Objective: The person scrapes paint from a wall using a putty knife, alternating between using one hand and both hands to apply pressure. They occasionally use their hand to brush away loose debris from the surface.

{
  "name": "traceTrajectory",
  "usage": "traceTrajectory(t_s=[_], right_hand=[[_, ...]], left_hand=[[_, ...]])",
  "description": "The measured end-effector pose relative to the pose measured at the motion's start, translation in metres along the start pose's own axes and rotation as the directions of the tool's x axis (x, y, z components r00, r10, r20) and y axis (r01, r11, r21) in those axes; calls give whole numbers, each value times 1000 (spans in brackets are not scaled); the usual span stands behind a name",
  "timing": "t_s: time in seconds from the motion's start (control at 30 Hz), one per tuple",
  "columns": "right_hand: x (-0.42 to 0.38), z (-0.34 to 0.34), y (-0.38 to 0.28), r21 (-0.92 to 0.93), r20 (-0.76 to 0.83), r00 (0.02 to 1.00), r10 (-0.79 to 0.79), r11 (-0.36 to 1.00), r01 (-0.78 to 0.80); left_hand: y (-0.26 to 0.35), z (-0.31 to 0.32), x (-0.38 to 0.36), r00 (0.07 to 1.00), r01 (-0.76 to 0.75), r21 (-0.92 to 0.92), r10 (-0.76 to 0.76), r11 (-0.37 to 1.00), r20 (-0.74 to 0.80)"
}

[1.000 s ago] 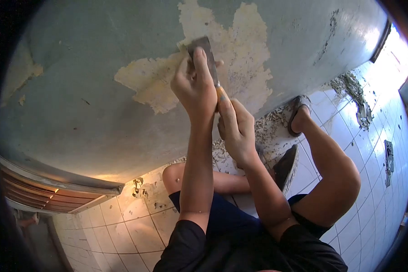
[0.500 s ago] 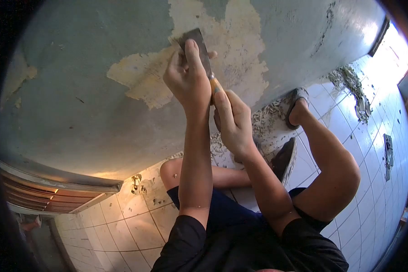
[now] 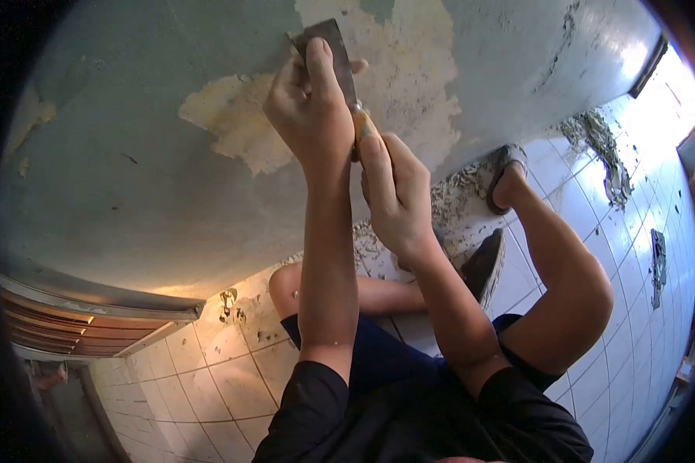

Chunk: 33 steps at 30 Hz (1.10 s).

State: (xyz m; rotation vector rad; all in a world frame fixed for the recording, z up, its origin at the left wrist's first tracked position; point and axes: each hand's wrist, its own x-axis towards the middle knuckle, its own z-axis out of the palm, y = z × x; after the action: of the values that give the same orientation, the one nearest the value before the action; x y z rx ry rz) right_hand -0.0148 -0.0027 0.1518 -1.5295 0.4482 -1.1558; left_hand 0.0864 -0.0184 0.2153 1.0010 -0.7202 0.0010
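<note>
A scraper with a wide dark metal blade [image 3: 337, 50] and a yellowish handle [image 3: 364, 123] lies against the wall [image 3: 170, 162]. My right hand [image 3: 398, 181] is wrapped round the handle. Higher up, my left hand [image 3: 309, 112] grips the blade, its thumb flat on the metal; its other fingers are partly hidden behind. The blade's end is at the border between grey-green paint and a bare, cream-coloured patch [image 3: 409, 85]. Exactly how the edge meets the paint cannot be made out.
Paint flakes [image 3: 459, 197] litter the tiles along the wall's foot, beside my sandalled foot [image 3: 508, 181]. A heap of peeled paint [image 3: 606, 154] lies further right, and a long strip [image 3: 658, 266] beyond it. A slatted wooden panel [image 3: 77, 328] is at lower left.
Both hands and the scraper have moved up and slightly left along the wall. The grip of each hand looks the same.
</note>
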Motion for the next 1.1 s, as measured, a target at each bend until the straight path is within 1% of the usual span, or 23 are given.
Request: traceTrajectory(t_s=[0.03, 0.07, 0.13, 0.2, 0.27, 0.4, 0.43, 0.5, 0.53, 0.6, 0.63, 0.67, 0.7, 0.77, 0.8, 0.87, 0.9, 0.93, 1.0, 1.03, 1.07, 1.1], right_hand=[[-2, 0, -4, -14, -6, 1000, -2, 1000, 2], [-8, -1, -1, -11, -7, 1000, -12, 1000, 11], [-8, 1, 3, -60, -11, 1000, -24, 998, 23], [-3, 4, 4, -52, -15, 1000, -20, 998, 19], [-3, 2, -4, -40, 14, 1000, -6, 999, 7], [-7, -1, -2, -34, 8, 1000, 18, 999, -17], [-2, 1, -2, -35, 14, 1000, 7, 999, -7], [3, 1, 1, -81, 21, 998, -64, 995, 66], [-3, -2, 4, -87, 11, 999, -36, 996, 37], [0, -2, 5, 63, 56, 998, 30, 997, -34], [-1, -1, 6, 66, 57, 998, 21, 997, -25], [-3, -1, 9, 109, 48, 998, 43, 993, -48], [-1, 1, 5, 150, 47, 997, 64, 986, -70], [7, 3, 1, 145, 45, 999, 30, 989, -37], [4, 3, -1, 139, 33, 999, 15, 990, -20], [1, 0, 7, 124, 30, 1000, 9, 992, -13], [0, -2, 8, 108, 18, 1000, -3, 994, 1], [0, -3, 7, 106, 17, 1000, -17, 994, 15], [1, -1, 0, 131, 6, 999, 50, 990, -50], [8, 3, -1, 131, 4, 1000, 10, 991, -11], [11, 3, -2, 129, -2, 999, 32, 991, -32], [13, 2, -5, 134, 3, 1000, 12, 991, -13]], left_hand=[[3, 0, -5, 999, 44, -30, -44, 999, -5], [0, -2, -9, 999, 35, -33, -35, 999, -2], [-6, -4, -10, 998, 52, 51, -49, 997, -42], [-6, -5, -5, 999, 44, 62, -42, 997, -32], [5, -2, -4, 1000, 9, -14, -9, 1000, -26], [-2, -3, -7, 999, 18, 21, -17, 1000, -39], [-1, -4, -5, 1000, 10, 21, -10, 1000, -30], [-2, -5, -5, 999, 31, 26, -31, 999, -19], [1, -4, -4, 999, 42, 36, -41, 998, -12], [2, -3, -3, 1000, 21, 39, -21, 999, -12], [-1, -3, -8, 999, 41, 66, -40, 997, -16], [-2, -3, -9, 998, 59, 90, -57, 994, -23], [2, -3, -2, 999, 46, 85, -44, 995, -29], [5, -3, 5, 1000, 0, 79, -1, 997, 19], [3, -4, 0, 999, 23, 90, -25, 996, 21], [5, -1, 1, 1000, 16, 74, -17, 997, 22], [-1, 1, -3, 1000, -6, 6, 6, 1000, 29], [-7, 2, -3, 999, -17, -4, 17, 1000, 30], [-6, 1, -1, 998, -42, 57, 39, 997, 50], [-3, 3, 8, 986, -163, 56, 160, 985, 53], [-2, 2, 10, 989, -142, 63, 139, 988, 57], [10, 4, 10, 994, -86, 76, 80, 993, 80]])
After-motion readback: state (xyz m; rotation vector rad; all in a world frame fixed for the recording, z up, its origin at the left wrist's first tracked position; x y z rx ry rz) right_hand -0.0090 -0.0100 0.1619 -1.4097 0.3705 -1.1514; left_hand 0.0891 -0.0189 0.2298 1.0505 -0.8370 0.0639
